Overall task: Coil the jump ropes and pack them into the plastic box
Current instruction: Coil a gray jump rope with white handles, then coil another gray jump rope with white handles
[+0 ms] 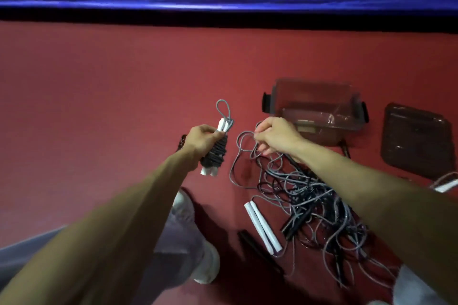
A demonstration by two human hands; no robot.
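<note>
Left hand (202, 137) grips a coiled jump rope (216, 153). Right hand (275, 136) pinches a grey cord (238, 142), partly hiding the clear plastic box (314, 99).

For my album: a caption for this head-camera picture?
With the left hand gripping a coiled jump rope, the right hand pinches a loose cord near the plastic box.

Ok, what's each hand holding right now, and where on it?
The left hand grips the coiled jump rope round its wrapped middle. The right hand pinches a loose grey cord from the tangled pile.
</note>
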